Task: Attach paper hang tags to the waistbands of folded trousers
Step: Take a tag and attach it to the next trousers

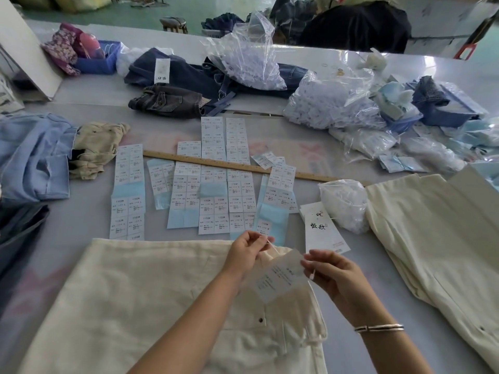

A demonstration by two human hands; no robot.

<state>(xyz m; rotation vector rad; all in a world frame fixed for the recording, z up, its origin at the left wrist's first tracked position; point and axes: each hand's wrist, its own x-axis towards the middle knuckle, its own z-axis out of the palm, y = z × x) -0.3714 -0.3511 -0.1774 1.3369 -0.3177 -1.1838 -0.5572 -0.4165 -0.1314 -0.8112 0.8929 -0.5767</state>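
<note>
Grey and wide, the counter [81,217] runs off toward a green workshop floor, littered with garments and plastic bags. Along its left edge lies a light blue garment [32,157] with a crumpled beige one [97,149] beside it. At the near edge, cream folded trousers [135,292] are spread flat, waistband toward the right. Behind them, in the middle of the counter, sheets of size stickers [216,184] lie in rows, a wooden ruler [224,164] laid across them. Over the waistband the left hand [245,252] pinches a thin white string [272,248] between thumb and fingertips. A paper hang tag [280,276] hangs between both hands above the waistband. The right hand [334,276], a bracelet [379,327] on its wrist, pinches a small white fastener end [312,273]. Toward the right edge a stack of printed tags [324,233] sits beside a clear bag [345,203], then more cream trousers [432,238]
</note>
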